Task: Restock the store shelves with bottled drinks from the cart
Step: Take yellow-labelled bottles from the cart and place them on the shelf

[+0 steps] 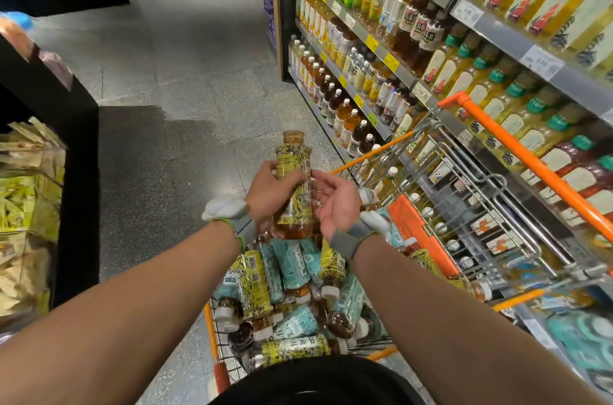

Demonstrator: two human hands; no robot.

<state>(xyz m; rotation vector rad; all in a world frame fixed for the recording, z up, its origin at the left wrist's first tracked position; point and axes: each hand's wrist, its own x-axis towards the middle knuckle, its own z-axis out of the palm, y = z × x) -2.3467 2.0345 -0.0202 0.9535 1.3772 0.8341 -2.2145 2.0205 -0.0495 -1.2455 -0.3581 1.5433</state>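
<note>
Here, one bottle is held upright, cap uppermost, above the cart.
The left hand wraps fingers and thumb round the bottle's yellow-labelled middle. The right hand lies just beside it, palm up, fingers loosely spread, holding nothing; contact with the bottle is unclear. Below, a pile of bottles fills the cart's basket, and the stocked shelves stand at right.

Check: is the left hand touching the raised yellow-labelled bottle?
Touching. The head view shows the left hand wrapped round the middle of the yellow-labelled bottle.
</note>
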